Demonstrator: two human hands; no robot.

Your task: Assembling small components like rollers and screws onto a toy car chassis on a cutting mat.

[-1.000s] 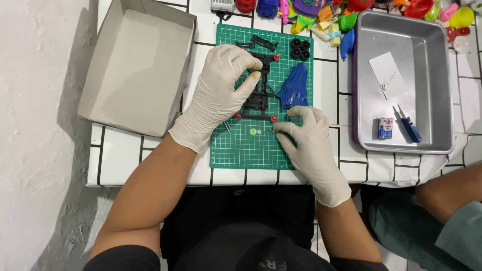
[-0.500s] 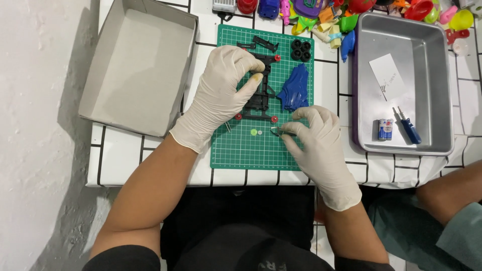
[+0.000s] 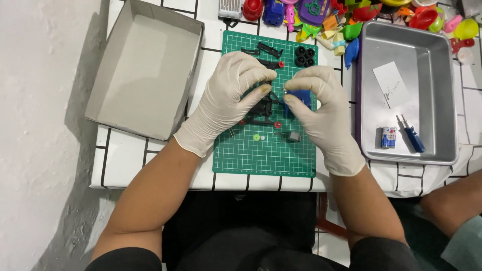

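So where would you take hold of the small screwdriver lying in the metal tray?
Grip the blue screwdriver by its thick blue handle, coming straight down from above. It lies flat on the tray floor with its thin shaft pointing up-left, and the batteries sit close on its left, so pinch from the open right side.

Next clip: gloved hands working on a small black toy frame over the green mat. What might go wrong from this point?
1. Tiny loose parts, such as the green gear and grey motor, lie free on the green mat close to the right hand; a wrist sweep may scatter them.
2. The left hand covers much of the black frame, so the small piece pinched by the right fingertips could be misplaced or dropped.
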